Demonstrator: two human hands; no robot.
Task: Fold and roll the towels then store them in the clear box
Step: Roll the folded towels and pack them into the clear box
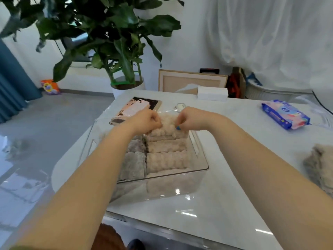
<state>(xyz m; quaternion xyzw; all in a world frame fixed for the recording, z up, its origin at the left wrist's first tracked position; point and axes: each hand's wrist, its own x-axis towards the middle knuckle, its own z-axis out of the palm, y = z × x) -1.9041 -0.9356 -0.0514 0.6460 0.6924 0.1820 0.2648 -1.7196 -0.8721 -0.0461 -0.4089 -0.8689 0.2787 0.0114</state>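
Note:
The clear box (pixel 200 150) stands on the white table in front of me, holding several rolled towels: beige ones (pixel 166 160) on the right and greyish ones (pixel 133 166) on the left. Both hands reach over the box's far end. My left hand (pixel 146 120) and my right hand (pixel 191 119) each pinch an end of a beige rolled towel (pixel 168 123), which sits at the back right of the box. A loose beige towel (pixel 319 166) lies crumpled at the table's right edge.
Beyond the box lie a phone on a patterned tablet (pixel 138 107) and a white carton (pixel 212 93). A blue wet-wipe pack (pixel 285 114) sits at the right. A large potted plant (pixel 124 69) and a framed board (pixel 191 81) stand behind the table.

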